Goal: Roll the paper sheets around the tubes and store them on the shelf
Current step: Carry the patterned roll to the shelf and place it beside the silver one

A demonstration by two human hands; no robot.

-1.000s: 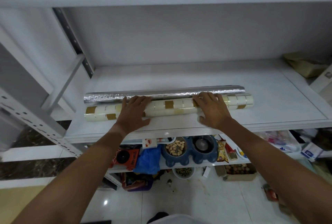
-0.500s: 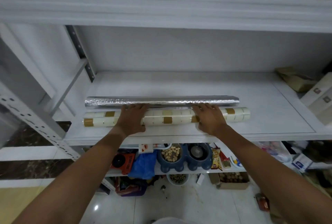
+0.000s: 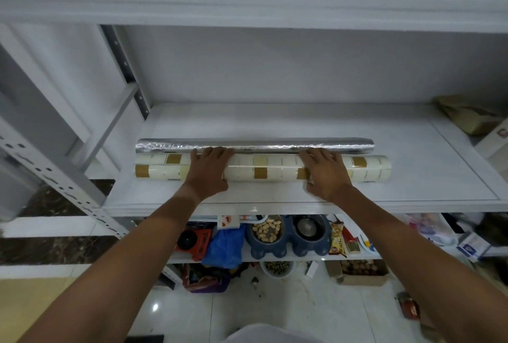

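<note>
A cream roll with brown squares [image 3: 275, 168] lies lengthwise near the front of the white shelf [image 3: 412, 166], touching a silver foil roll [image 3: 255, 144] just behind it. The left hand [image 3: 210, 170] and right hand [image 3: 325, 173] rest flat on top of the cream roll, fingers extended, thumbs at its near side.

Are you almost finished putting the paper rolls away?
Nearly. Done: the silver roll lies on the white shelf, farther back. In hand: the cream and brown checked roll lies on the shelf right in front of it, with the left hand and right hand resting flat on top. Left: letting go. No loose sheets or bare tubes are in view.
</note>
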